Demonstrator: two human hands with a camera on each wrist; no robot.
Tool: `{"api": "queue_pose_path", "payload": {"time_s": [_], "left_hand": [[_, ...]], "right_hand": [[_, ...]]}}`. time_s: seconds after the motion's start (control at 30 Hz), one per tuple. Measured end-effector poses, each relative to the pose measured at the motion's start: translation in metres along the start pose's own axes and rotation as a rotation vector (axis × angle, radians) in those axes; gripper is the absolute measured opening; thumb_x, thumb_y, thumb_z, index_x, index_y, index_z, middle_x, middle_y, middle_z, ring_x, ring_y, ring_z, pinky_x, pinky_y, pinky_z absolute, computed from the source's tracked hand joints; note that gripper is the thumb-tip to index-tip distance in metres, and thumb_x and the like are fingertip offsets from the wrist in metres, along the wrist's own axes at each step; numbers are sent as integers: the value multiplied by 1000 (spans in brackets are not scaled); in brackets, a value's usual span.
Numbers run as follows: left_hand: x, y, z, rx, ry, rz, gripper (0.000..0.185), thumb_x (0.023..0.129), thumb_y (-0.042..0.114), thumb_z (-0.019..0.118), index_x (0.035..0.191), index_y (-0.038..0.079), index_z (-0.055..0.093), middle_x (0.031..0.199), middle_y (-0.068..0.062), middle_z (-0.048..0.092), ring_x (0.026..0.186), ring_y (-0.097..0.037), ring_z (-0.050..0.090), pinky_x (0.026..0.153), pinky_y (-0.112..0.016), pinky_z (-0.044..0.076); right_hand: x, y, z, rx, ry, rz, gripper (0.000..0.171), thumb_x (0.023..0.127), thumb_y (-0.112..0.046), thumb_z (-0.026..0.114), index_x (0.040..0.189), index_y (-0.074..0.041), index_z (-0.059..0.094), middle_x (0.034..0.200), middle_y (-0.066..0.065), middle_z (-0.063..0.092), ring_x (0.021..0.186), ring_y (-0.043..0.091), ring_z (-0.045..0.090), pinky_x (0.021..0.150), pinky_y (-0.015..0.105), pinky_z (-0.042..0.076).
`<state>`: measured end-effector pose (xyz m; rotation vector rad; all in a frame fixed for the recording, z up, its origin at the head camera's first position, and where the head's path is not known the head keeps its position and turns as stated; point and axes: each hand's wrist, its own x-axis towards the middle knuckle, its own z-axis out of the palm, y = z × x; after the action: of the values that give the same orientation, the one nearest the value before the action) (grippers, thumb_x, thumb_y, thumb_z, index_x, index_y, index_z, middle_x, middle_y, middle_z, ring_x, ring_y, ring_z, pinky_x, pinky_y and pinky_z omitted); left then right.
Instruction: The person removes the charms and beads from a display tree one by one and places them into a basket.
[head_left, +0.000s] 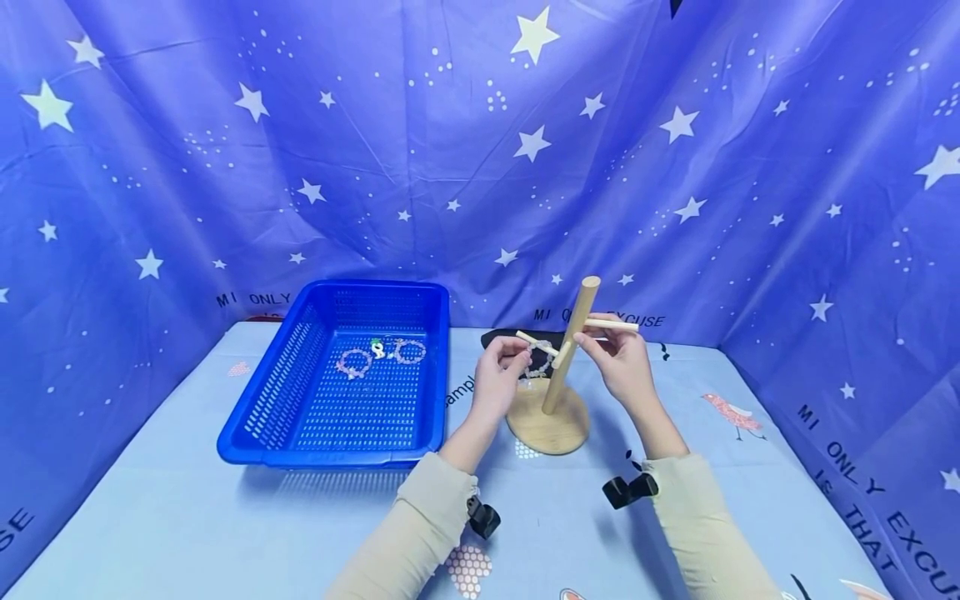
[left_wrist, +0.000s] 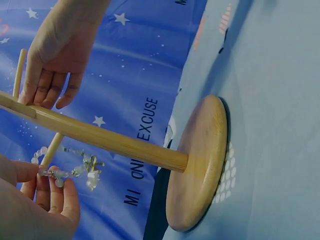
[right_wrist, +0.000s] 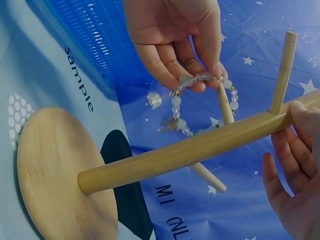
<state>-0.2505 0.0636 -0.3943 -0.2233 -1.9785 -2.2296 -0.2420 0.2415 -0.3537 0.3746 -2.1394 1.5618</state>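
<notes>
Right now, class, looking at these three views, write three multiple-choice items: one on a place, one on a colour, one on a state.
1. Where is the basket relative to the stand?
A. on the person's left of it
B. on the person's right of it
C. on top of it

2. What colour is the basket?
A. red
B. blue
C. green

3. What is the left hand doing?
A. resting flat on the table
B. pinching a bracelet at a peg
C. lifting the basket

Answers:
1 A: the head view shows the basket left of the stand.
2 B: its mesh walls are plainly blue.
3 B: the right wrist view shows the fingers pinching the beads by the peg.
</notes>
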Motion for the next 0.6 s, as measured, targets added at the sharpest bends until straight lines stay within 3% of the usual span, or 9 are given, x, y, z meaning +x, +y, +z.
{"api": "queue_pose_path", "payload": {"time_s": [0.23, 0.6], "left_hand": [[3, 5, 0, -115, 64, -18, 16, 94, -5, 58, 110, -8, 60, 100, -15, 65, 80, -9, 63, 82, -24, 57], [8, 18, -3, -165, 138, -12, 14, 95, -5, 57, 109, -7, 59, 96, -8, 63, 76, -5, 60, 76, -19, 53]], "right_hand": [[0, 0, 0, -8, 3, 0, 26, 93, -2, 67, 114, 12, 63, 91, -23, 63, 85, -7, 63, 77, 9, 53], [-1, 0, 1, -38, 2, -2, 26, 93, -4, 68, 115, 10, 64, 90, -25, 61, 85, -10, 62, 76, 9, 53]]}}
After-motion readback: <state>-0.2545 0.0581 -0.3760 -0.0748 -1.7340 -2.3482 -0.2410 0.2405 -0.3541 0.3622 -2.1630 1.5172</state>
